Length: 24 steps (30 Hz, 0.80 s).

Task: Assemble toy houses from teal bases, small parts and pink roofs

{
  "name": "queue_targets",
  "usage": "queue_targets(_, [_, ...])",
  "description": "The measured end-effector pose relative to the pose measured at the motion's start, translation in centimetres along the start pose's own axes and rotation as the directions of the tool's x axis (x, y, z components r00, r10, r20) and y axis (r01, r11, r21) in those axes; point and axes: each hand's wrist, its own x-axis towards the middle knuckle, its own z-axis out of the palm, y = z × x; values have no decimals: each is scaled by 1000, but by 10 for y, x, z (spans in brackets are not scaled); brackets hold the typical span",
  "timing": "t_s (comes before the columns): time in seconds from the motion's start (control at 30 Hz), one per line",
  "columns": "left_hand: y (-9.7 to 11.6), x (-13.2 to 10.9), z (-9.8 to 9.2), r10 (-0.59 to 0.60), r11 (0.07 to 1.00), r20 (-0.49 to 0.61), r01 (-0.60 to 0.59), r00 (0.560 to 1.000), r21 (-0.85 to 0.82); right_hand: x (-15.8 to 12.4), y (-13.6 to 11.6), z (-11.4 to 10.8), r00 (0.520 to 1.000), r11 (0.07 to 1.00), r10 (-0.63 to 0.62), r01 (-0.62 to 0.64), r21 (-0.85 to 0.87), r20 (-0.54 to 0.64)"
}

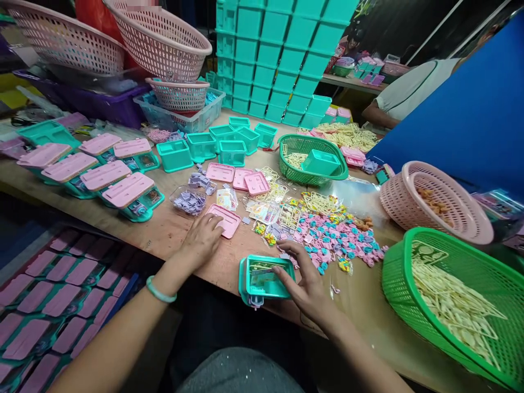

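Note:
My left hand (201, 243) reaches over the near left edge of a pink rectangular lid (226, 221), fingers loosely spread and touching it. My right hand (307, 284) straddles the right end of a teal plastic box (244, 278) at the table's front edge. Its thumb reaches over the open top, and its fingers lie along the far side. Inside the box is something flat and partly see-through, half hidden by the thumb. A small purplish piece (256, 301) sits on the box's near side. Beyond the left hand stands a clear tub (188, 201) of lilac pieces.
Small pink and blue pieces (335, 240) are heaped right of centre. A green basket (403, 273) holds cream parts. Pink-lidded boxes (126, 191) stand at left, others (61, 295) below. Teal boxes (266, 54) are stacked behind. A person's arm (380, 112) shows at back right.

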Motion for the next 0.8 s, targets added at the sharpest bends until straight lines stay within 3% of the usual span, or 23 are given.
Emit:
queue_targets(0.07, [-6,10,-2,-14,998,-2,14,1000,-57,10,-1,0,995,998,-54,53,-17,-79])
queue_targets(0.17, [2,17,-7,-36,987,-77,24,996,-157,30,-8,-4,969,991,-135,128,-48,-205])
queue_targets(0.23, [16,22,-14,-80,950,-92,49,992,-307,45,-15,-11,958,982,-183,170,-77,-221])
queue_targets(0.27, [25,25,-19,-120,897,-50,87,992,-434,53,-19,-16,955,973,-223,207,-101,-194])
queue_targets(0.33, [43,33,-28,-188,690,140,232,972,-685,67,-29,-27,938,929,-342,330,-165,-53])
queue_targets(0.4, [59,42,-31,-196,490,332,385,923,-782,79,-42,-38,878,852,-446,476,-218,173])
queue_targets(0.43, [67,46,-30,-191,453,388,432,902,-780,83,-49,-43,835,812,-470,537,-231,286])
queue_targets(0.5, [78,52,-22,-185,467,447,479,875,-744,88,-61,-48,757,759,-461,607,-237,463])
queue_targets(0.57, [85,56,-8,-191,506,471,497,861,-705,88,-66,-51,731,756,-414,608,-243,543])
queue_targets(0.67, [83,52,10,-234,543,432,486,871,-684,73,-55,-49,798,817,-318,504,-280,511])
queue_targets(0.8, [68,17,24,-336,568,202,369,920,-736,34,-22,-39,904,861,-193,343,-376,382])
